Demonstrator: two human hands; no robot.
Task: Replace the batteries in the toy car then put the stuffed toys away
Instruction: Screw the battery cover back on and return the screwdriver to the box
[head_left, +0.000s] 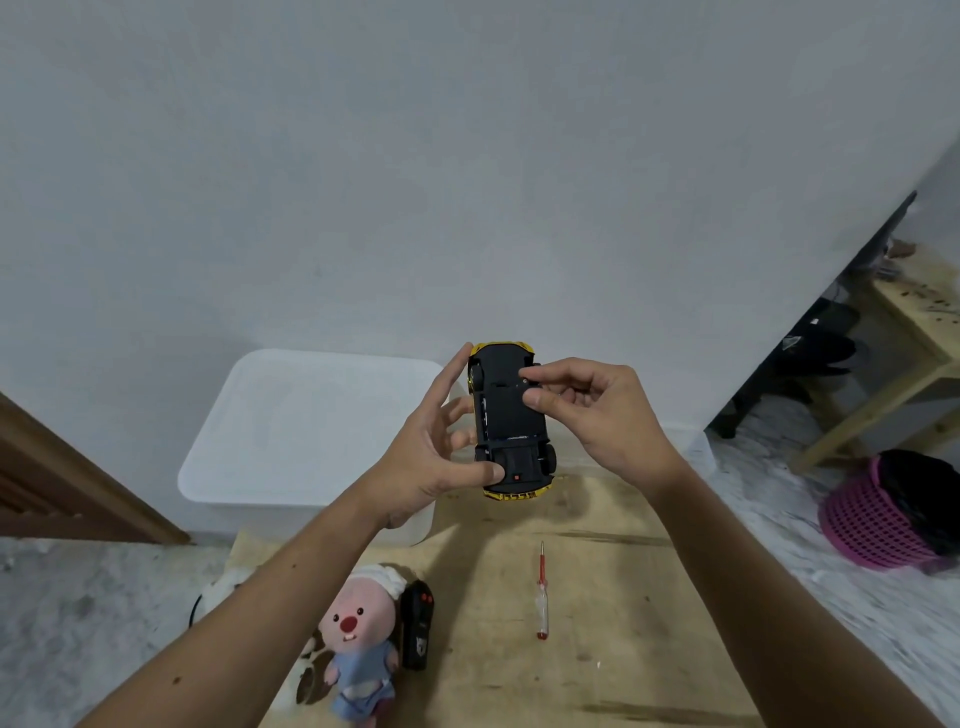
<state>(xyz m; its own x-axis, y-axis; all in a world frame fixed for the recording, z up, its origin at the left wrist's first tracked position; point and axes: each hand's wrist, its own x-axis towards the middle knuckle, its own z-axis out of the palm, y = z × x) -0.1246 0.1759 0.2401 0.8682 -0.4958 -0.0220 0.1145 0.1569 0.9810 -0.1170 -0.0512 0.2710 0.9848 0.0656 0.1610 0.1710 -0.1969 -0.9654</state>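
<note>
Hands are holding a yellow toy car (511, 421) upside down above the far edge of the wooden desk (613, 597), its black underside facing the camera. The left hand (436, 447) is gripping the car along its left flank, with the thumb lying across the near end of the chassis beside a small red switch and the fingers curling behind the body. The right hand (597, 405) is pinching at the right side of the underside with thumb and forefinger, close to the far wheel; whether something small is caught between those fingertips cannot be told.

On the desk, a red-handled screwdriver (542, 592) is lying near the middle, tip pointing toward the far edge. At the near left corner a pink stuffed toy (358, 644) in a blue outfit is lying face up, with a black remote control (417, 626) just beside it on the right. A translucent white lidded storage bin (306, 426) is sitting on the floor past the desk's far left corner, against the wall. A purple basket (878, 514) is lying off to the right on the floor.
</note>
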